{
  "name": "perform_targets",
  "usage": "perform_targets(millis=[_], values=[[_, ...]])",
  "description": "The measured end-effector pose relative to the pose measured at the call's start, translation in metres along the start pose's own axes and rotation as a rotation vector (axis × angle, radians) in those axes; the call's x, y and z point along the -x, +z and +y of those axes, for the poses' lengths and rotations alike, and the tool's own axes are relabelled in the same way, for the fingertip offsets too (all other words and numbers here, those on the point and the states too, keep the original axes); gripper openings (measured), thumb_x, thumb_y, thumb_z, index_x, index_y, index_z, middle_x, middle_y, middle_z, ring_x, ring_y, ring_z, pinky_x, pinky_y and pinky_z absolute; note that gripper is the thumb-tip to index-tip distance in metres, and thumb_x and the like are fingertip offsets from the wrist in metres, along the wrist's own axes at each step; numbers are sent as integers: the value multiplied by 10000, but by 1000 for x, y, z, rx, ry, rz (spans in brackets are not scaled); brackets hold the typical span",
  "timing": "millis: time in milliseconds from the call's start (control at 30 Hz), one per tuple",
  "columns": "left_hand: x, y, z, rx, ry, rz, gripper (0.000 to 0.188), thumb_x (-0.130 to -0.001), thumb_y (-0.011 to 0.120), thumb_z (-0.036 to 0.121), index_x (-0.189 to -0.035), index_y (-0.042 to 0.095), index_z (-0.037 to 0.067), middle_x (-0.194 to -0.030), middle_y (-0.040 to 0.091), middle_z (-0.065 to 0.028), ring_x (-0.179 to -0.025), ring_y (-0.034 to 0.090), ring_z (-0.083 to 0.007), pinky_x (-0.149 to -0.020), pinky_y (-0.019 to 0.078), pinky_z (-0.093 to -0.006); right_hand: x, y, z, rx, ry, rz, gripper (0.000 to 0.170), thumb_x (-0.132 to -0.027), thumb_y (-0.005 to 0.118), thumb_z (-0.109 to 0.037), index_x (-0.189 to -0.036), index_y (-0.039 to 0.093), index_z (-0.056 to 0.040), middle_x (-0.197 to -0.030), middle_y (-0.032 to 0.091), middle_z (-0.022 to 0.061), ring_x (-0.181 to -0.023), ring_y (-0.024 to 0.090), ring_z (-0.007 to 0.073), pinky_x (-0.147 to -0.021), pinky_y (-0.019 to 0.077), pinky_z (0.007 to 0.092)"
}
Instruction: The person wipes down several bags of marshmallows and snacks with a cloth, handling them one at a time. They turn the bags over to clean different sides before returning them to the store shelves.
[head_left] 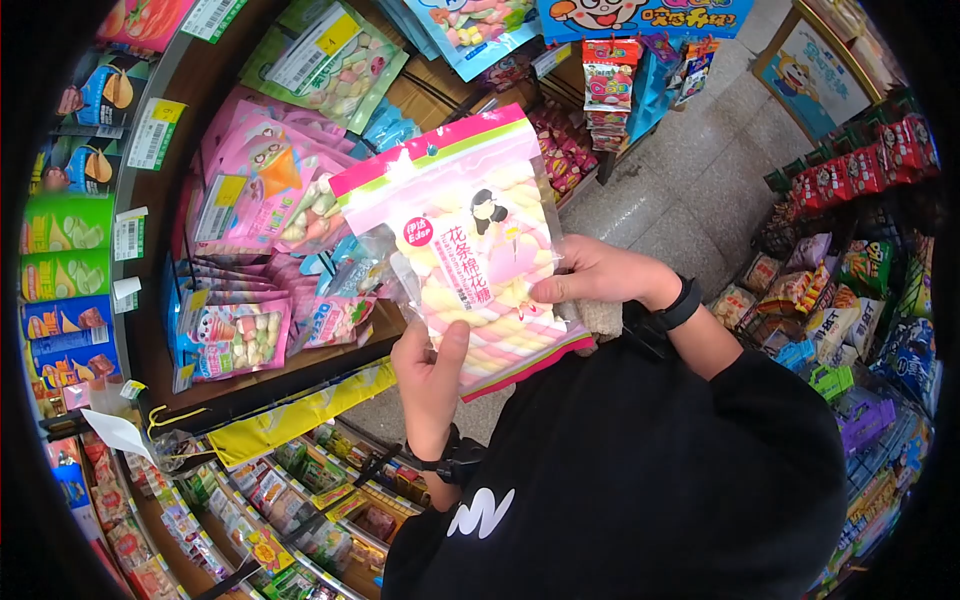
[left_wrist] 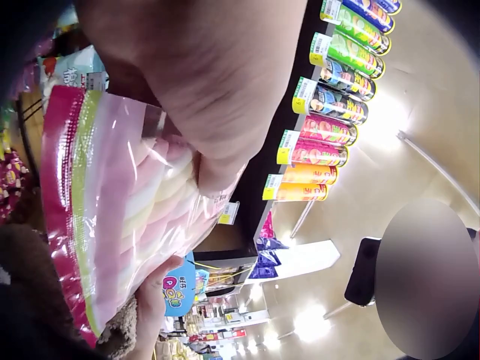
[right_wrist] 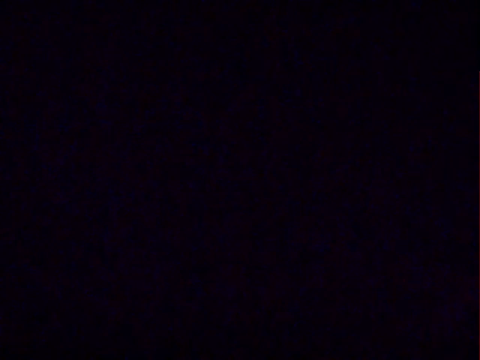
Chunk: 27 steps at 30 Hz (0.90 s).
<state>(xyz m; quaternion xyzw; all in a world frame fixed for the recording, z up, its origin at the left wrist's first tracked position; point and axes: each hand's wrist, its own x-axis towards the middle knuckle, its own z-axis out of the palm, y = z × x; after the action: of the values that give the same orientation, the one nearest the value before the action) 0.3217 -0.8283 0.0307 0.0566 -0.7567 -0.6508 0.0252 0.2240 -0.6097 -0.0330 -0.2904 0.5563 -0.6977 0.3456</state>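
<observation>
A clear-and-pink bag of twisted marshmallows [head_left: 490,230] is held up, front showing, between both hands in the head view. My left hand [head_left: 425,380] grips its lower left edge, with the thumb lying on the front and the other fingers hidden behind. On the opposite edge, my right hand [head_left: 610,275] pinches the bag with its thumb on the front. A brown fluffy cloth [head_left: 600,318] shows just below the right hand. In the left wrist view, the bag [left_wrist: 150,202] is seen from the side, its pink seal strip toward the left. The right wrist view is black.
Behind the bag stands a shelf with pink candy bags [head_left: 270,180] and a green candy bag [head_left: 335,75]. Chip canisters [head_left: 70,225] line the far left. Below are curved shelves of small packs [head_left: 290,490]. Snack racks [head_left: 830,290] stand right, beyond the grey floor [head_left: 660,180].
</observation>
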Motion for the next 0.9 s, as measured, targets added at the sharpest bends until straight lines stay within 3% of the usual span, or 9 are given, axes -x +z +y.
perform_targets(millis=[200, 267, 367, 700, 900], values=[[-2, -4, 1, -97, 25, -1, 301, -894, 667, 213, -986, 632, -71, -851, 683, -68, -743, 562, -62, -652, 447, -225, 1, -3, -3, 56, -19, -6, 398, -926, 622, -292, -1168, 594, 23, -1054, 658, 55, -948, 560, 109, -853, 462, 294], [-3, -12, -4, -269, 35, -7, 285, -883, 671, 215, -920, 651, -67, -780, 683, -87, -693, 563, -71, -632, 438, -241, 0, -4, -3, 63, -24, -11, 392, -925, 623, -294, -1153, 602, 25, -1035, 663, 56, -935, 562, 107, -843, 464, 293], [-7, 0, 6, -239, 125, 38, 269, -870, 670, 209, -893, 659, -60, -744, 679, -111, -665, 589, -102, -633, 443, -262, -2, -5, -2, 110, 22, -62, 385, -921, 626, -293, -1139, 608, 24, -1020, 670, 60, -918, 566, 104, -833, 466, 293], [-9, -1, 16, -342, 121, -50, 218, -859, 667, 161, -934, 668, -44, -843, 698, -129, -733, 647, -162, -682, 466, -284, -2, -6, 7, 3, -22, 14, 372, -898, 651, -233, -1168, 598, 16, -1050, 672, 58, -940, 572, 106, -853, 462, 292], [-9, 3, 9, -222, 145, -15, 200, -849, 669, 135, -948, 676, -39, -877, 704, -133, -779, 660, -172, -711, 471, -283, -1, -8, 6, -9, -29, 14, 383, -887, 671, -225, -1171, 597, 22, -1064, 670, 54, -950, 572, 107, -863, 461, 290]])
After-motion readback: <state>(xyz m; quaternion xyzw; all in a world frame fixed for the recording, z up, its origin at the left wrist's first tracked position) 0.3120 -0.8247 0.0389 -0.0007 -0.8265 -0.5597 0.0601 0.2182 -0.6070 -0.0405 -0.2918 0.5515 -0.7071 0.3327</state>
